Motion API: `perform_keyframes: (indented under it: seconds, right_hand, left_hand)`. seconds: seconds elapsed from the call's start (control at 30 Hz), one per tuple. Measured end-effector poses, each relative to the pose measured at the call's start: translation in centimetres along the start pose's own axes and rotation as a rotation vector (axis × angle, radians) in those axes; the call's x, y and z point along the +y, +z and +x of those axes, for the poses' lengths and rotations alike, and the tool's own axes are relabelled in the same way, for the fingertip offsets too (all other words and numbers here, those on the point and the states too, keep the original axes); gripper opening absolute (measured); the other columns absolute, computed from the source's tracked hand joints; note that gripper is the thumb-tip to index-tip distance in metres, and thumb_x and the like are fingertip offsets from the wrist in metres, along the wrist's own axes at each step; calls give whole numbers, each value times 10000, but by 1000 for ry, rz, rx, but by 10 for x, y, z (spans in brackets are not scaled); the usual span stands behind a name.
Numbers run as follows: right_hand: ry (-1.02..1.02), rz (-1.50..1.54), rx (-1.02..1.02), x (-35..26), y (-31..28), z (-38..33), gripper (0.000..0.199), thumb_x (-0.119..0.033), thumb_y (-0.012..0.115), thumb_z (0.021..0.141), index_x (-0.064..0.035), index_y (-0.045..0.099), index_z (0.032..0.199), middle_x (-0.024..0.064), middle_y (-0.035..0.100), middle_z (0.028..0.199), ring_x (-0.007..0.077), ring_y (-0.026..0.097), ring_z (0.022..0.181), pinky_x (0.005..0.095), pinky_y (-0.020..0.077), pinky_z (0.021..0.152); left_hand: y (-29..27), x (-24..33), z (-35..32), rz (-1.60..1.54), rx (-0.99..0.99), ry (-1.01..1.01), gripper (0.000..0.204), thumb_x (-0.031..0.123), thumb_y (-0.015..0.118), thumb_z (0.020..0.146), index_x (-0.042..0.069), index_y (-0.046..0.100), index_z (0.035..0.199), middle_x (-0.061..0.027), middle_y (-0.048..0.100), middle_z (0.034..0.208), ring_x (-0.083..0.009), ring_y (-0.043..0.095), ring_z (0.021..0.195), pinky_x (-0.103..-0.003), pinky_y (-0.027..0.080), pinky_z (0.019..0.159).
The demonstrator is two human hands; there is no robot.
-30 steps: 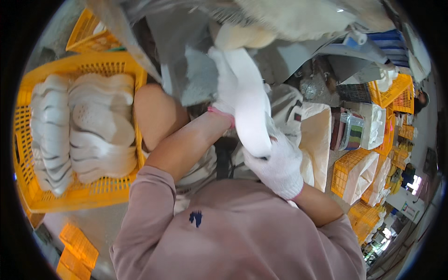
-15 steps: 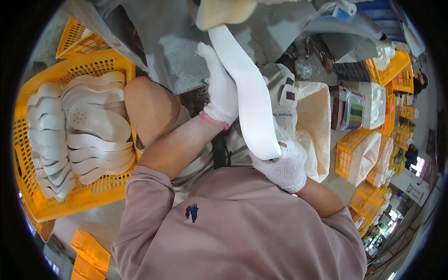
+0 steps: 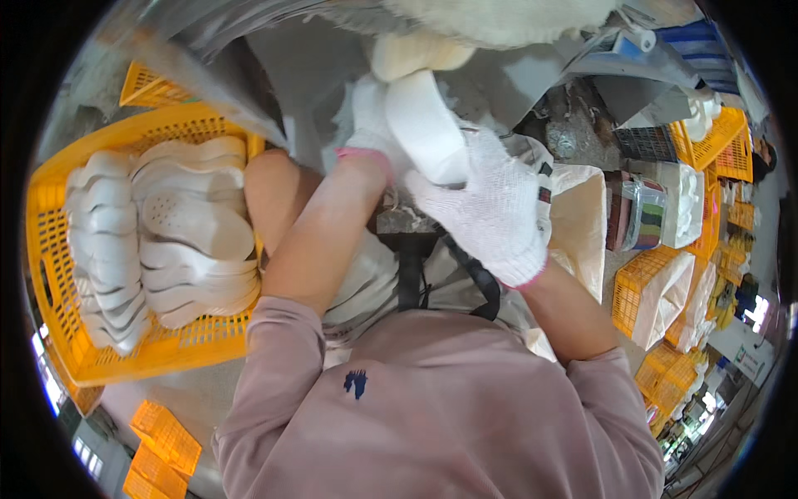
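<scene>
Both my hands wear white knitted gloves with pink cuffs and grip a white shoe sole [image 3: 428, 125] in front of me. My left hand [image 3: 374, 121] is closed on its left side, the fingers partly hidden. The near end sits in my right hand [image 3: 490, 204], thumb to the left of the sole and fingers along its right edge. At its far end the sole meets the cream, rounded edge of a wheel-like part [image 3: 424, 55]; whether they touch firmly I cannot tell. Several similar soles [image 3: 195, 224] fill a yellow crate [image 3: 158, 353] at my left.
Grey sheeting [image 3: 291, 66] surrounds the wheel-like part, with a fluffy white mass [image 3: 507, 17] above it. To my right stand a cloth-lined bag [image 3: 578, 220], a wrapped stack of coloured pieces [image 3: 640, 212] and yellow crates [image 3: 636, 287]. More orange crates [image 3: 162, 441] lie behind at the left.
The sole has moved away from me and now points up to the cream part, looking shorter. My right hand has gone forward with it, and my left hand has closed in on its side.
</scene>
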State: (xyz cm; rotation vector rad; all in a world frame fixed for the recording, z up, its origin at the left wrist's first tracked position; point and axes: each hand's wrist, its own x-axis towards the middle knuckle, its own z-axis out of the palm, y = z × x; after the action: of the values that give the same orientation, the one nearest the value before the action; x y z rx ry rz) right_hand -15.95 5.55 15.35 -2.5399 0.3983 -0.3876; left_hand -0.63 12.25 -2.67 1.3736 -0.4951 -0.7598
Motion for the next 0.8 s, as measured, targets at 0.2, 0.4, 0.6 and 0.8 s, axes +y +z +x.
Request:
perform_keyframes:
  seconds: [0.2,0.4,0.6,0.8]
  right_hand:
    - [111,-80,54,14,32,40,554,-407,849,800,-29,722,1186,195,732,1024,367,748,894,428,591,791]
    - [90,135,-174,1,5,29,619,-381,883,735,-5,678,1181,244,710,1078,443,694,1021,431,571,881]
    - [221,-140,-447,-26,-14,6,403,-234,704,812,-113,658,1195,213,691,949,426,683,884,529,563,833]
    - [25,-86,-466,-13,-31,-1,283,-255,756,868,-38,726,1047,184,719,897,360,721,862,414,568,795]
  left_hand:
    - [45,27,-4,-977,431,147,430,334,559,1097,0,570,1367,-108,722,1247,-269,718,1009,-390,596,892]
    - [49,-8,-11,-607,256,-27,416,418,445,1097,75,639,1227,-127,717,1161,-296,700,1052,-436,579,876]
    - [23,-41,39,-672,38,172,425,399,458,1095,123,619,1375,-125,716,1226,-306,682,1105,-490,534,922]
    - [29,10,-7,-958,284,-83,543,527,420,1101,102,628,1367,-92,708,1261,-252,655,1143,-401,497,1024]
